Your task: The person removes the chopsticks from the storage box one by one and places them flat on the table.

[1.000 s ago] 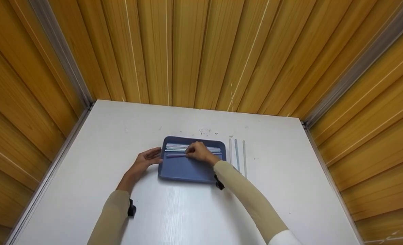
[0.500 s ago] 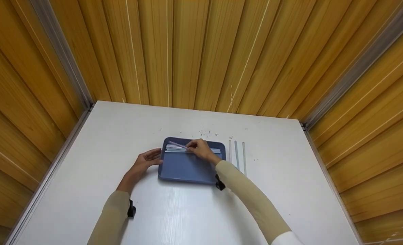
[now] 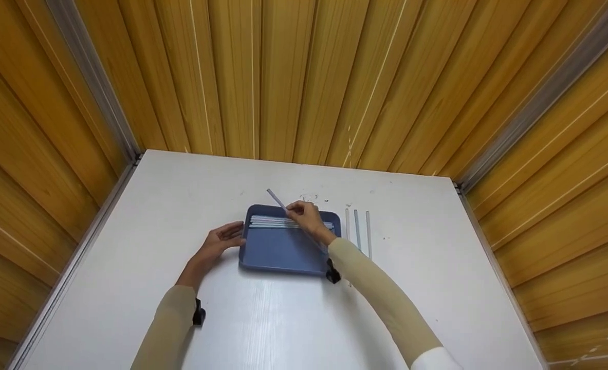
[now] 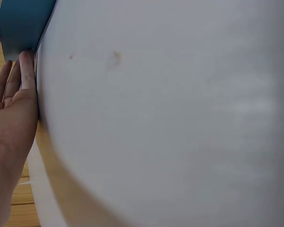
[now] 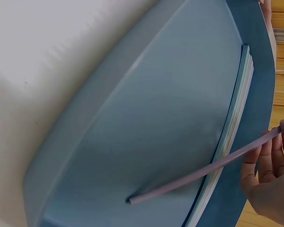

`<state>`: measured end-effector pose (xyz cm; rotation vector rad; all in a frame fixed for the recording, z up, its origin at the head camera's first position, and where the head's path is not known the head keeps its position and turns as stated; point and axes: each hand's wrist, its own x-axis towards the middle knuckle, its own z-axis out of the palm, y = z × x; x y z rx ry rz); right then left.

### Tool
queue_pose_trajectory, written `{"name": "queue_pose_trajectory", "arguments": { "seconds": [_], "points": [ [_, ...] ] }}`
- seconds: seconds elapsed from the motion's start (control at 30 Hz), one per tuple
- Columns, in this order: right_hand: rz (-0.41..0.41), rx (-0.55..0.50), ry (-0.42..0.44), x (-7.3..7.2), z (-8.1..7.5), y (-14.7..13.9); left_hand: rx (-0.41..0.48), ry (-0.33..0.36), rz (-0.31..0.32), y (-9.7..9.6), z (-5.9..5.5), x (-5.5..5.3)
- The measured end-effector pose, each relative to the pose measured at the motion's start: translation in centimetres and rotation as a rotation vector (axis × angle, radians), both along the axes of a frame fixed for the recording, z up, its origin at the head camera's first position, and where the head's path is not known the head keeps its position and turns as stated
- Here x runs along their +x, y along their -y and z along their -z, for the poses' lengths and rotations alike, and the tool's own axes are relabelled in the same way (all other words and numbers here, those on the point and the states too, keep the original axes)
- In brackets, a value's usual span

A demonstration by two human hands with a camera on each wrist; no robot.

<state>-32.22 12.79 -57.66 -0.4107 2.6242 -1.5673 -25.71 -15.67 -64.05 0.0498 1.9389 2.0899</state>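
Note:
Between the thumb and fingers of my right hand is a lilac drinking straw, held slantwise over the blue tray. Its upper end reaches past the tray's far rim; in the right wrist view the straw's lower end is close over the tray floor. Several pale straws lie side by side along the tray's far wall, partly hidden behind the right hand. My left hand is at the tray's left side, its fairly straight fingers touching the outer wall, as the left wrist view also shows.
Right of the tray, three straws lie lengthwise on the white table: a pale one, a bluish one and a greyish one. My right sleeve covers some of their near ends. Wood-patterned panels surround the table.
My right hand has lifted the lilac straw from the tray floor, moved it away from me and tilted it, its far end now beyond the rim. My left hand has stayed put.

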Motion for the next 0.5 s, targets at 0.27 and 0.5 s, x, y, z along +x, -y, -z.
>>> {"name": "queue_pose_trajectory", "arguments": {
  "seconds": [0.27, 0.5],
  "points": [
    [0.023, 0.007, -0.047, 0.1, -0.5, -0.4, -0.019, 0.011, 0.007, -0.2, -0.1, 0.1],
    [0.05, 0.012, -0.094, 0.2, -2.0, -0.8, -0.029, 0.009, -0.02, -0.2, -0.3, 0.1]
  ]
}}
